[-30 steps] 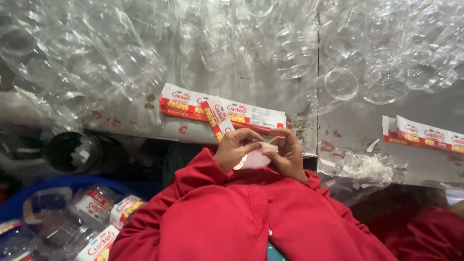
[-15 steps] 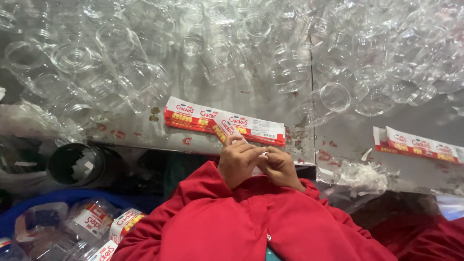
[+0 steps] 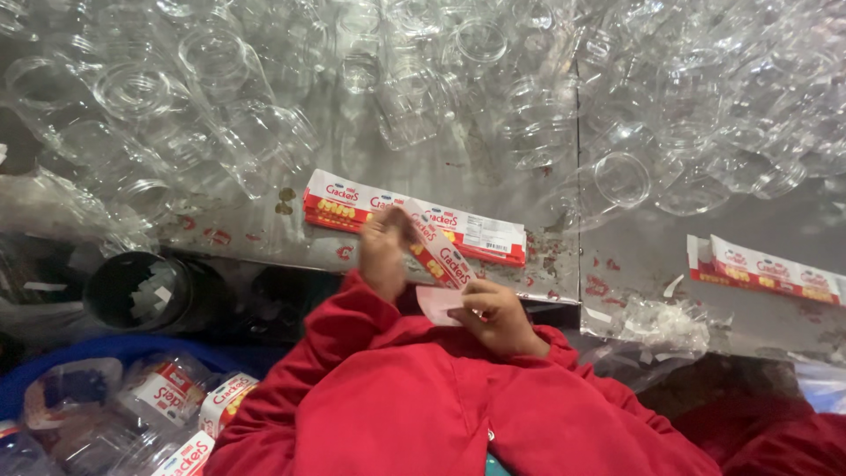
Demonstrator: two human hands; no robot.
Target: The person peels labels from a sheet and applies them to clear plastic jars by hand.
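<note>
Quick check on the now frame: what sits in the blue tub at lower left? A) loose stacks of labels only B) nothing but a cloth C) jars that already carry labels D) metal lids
C: the blue tub holds clear plastic jars with red and white labels wrapped round them, unlike the bare jars heaped on the metal table.
</note>
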